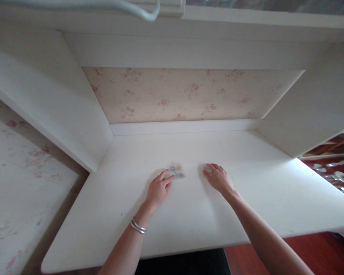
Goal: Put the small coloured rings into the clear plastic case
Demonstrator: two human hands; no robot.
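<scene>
A small clear plastic compartment box [177, 169] lies flat on the white desk, with tiny yellow, grey and reddish pieces in its sections. My left hand [159, 188] holds it by its left side, the fingertips on its edge. To the right, apart from the box, my right hand [218, 178] rests low at the desk top with its fingers curled over a small clear plastic piece [205, 167]. Most of that piece is hidden under the fingers, so its kind cannot be made out.
The white desk [172, 221] has side panels [83, 99] left and right and a low ledge at the back. Overhead runs a shelf with a pale cable [126, 7]. A dark seat [183, 262] stands at the front edge. Shiny metal things [342, 177] are beyond the right side.
</scene>
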